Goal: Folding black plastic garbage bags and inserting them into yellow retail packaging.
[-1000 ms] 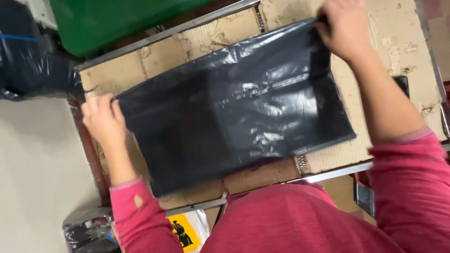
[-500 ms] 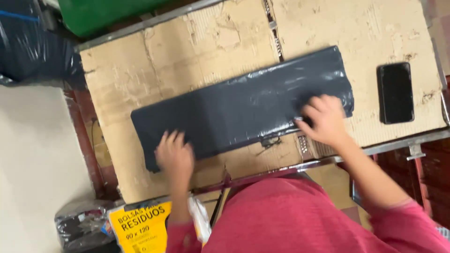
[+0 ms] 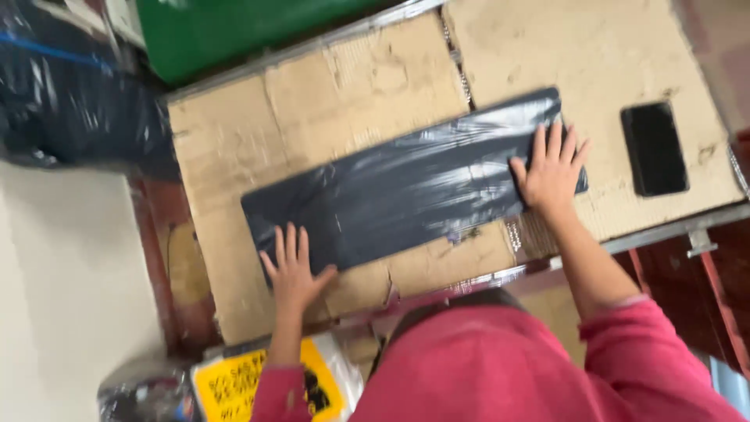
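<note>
both hands (image 3: 293,273) now flat on bag (image 3: 406,191)

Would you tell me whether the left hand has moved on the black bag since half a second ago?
Yes: the left hand slid toward the black bag's left end.

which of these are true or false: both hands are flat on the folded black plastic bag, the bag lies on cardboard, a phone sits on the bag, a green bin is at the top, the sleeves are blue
1. Both hands press flat on the folded black plastic bag. True: the left hand is on its near left end, the right hand on its right end.
2. The bag lies on the brown cardboard sheets. True.
3. The black rectangular phone sits on the bag. False: it lies on the cardboard, apart from the bag, to its right.
4. A green bin is at the top. True.
5. The sleeves are blue. False: the long sleeves are red-pink.
</note>
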